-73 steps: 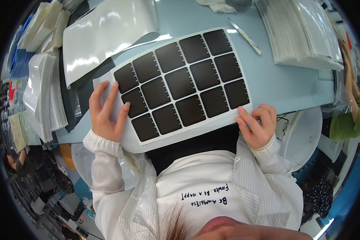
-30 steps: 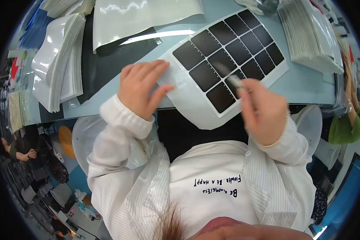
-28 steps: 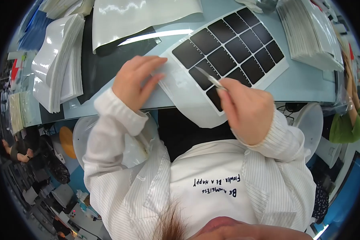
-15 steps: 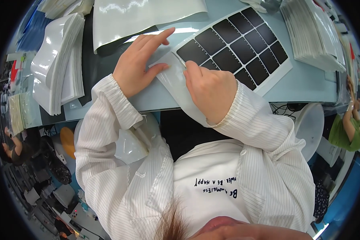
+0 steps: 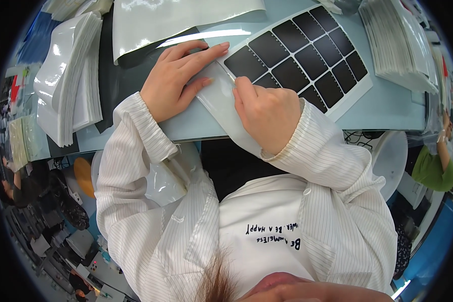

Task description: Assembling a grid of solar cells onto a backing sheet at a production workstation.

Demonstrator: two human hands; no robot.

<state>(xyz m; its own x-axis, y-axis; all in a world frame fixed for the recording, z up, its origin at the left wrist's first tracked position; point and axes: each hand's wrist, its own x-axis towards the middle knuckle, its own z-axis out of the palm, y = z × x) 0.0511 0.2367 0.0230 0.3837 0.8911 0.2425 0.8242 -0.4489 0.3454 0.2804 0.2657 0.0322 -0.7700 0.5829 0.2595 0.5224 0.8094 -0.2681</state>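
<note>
A white sheet with rows of black rounded rectangles, like a sticker sheet, lies slanted on the table. From its left end a pale translucent film folds back toward me and hangs past the table's near edge. My right hand is closed in a pinch at the fold, on the film's edge as far as I can see; its fingertips partly hide the grip. My left hand rests beside the sheet's left corner, fingers stretched and apart, thumb and index tips close to the film. Nothing shows in it.
A stack of glossy white sheets stands at the left, another stack at the far right. A large glossy white sheet covers a dark mat at the back. Co-workers sit at both sides, one in a green sleeve.
My left hand has lowered slightly, its fingers nearer the sheet's corner. The sticker sheet has shifted a little to the right. My right hand keeps its pinch.
</note>
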